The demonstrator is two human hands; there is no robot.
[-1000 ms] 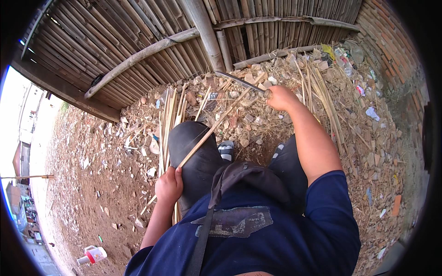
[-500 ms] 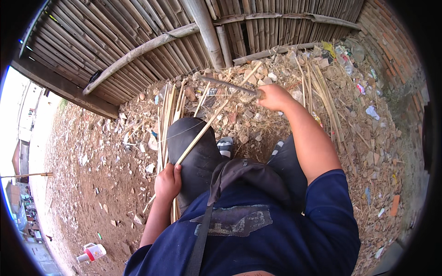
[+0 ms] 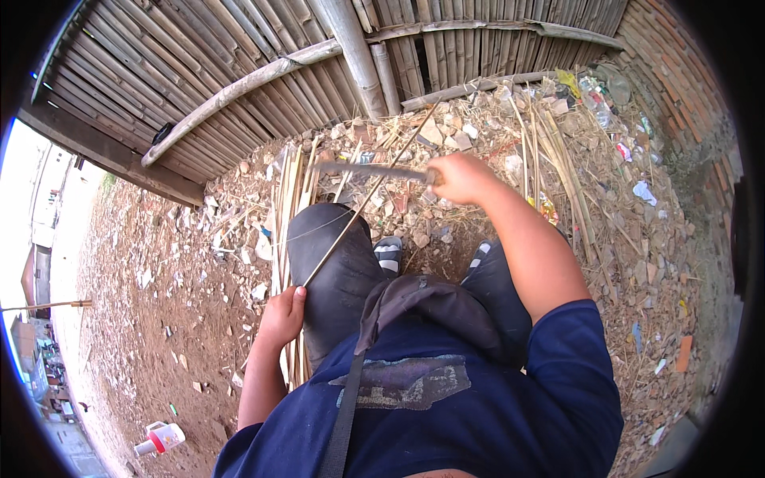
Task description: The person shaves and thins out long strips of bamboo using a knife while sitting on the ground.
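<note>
We have our left hand (image 3: 283,313) left of the centre of the frame, beside the knee, its fingers curled closed around the lower end of a thin strip (image 3: 343,237), with the thumb uppermost. From there the strip slants across the dark trousers (image 3: 327,239) and up to the upper middle of the frame, near the foot of the slatted wall (image 3: 263,68).

Our right hand (image 3: 458,178), right of the upper centre, is closed in a fist around the handle of a knife (image 3: 370,170). Its long, dark blade is blurred and points leftward, crossing the strip in our view; we cannot tell whether the two touch.

Along the left side of our knee we see a bundle of pale strips (image 3: 290,199) lying lengthwise, and more long strips (image 3: 564,171) lie on the ground in the upper right. Stones and dry straw cover the soil between. Just below the centre we see a dark bag (image 3: 430,311) against our blue shirt (image 3: 510,414). A white and red jug (image 3: 166,437) lies at the lower left, and a brick wall (image 3: 677,80) rises at the upper right.
</note>
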